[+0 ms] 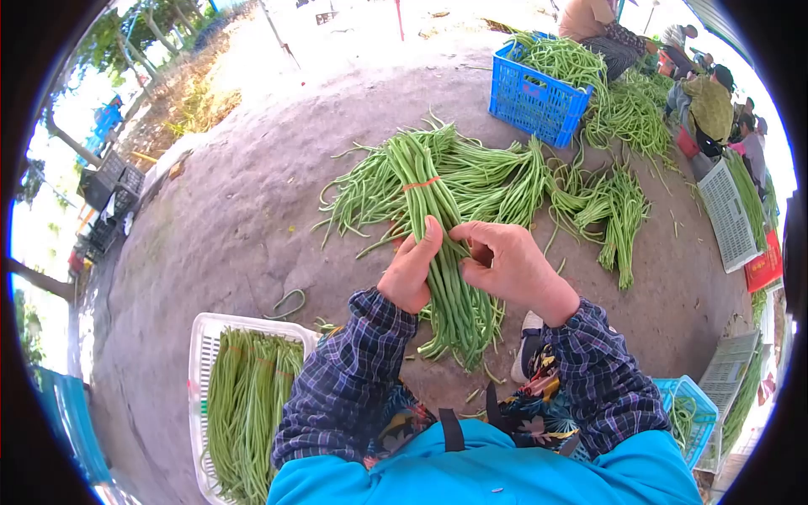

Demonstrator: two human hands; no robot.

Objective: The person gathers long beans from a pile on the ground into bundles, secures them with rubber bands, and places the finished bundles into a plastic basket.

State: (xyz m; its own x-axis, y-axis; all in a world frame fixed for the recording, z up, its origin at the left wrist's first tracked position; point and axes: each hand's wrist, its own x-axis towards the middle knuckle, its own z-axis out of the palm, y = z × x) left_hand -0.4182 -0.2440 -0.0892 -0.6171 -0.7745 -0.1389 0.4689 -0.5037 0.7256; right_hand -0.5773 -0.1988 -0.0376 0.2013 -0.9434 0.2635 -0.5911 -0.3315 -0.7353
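Observation:
A bundle of long green beans [446, 278] hangs in front of me, with a red band [421, 183] around its upper part. My left hand [411, 271] is closed around the bundle's middle from the left, thumb lying on top. At the bundle's right edge, my right hand [518, 265] has its fingers curled, with index finger and thumb gripping at the beans; its other fingertips are partly hidden. Beyond the hands, a heap of loose long beans [497, 181] lies on the ground. More beans [454, 337] show below the bundle, near my shoe [527, 345].
A white crate [202, 370] of banded bean bundles stands at left. A blue crate [539, 105] heaped with beans stands ahead right. Another light-blue crate [694, 412] is at lower right, near grey crates [728, 215]. Several people sit at upper right among beans.

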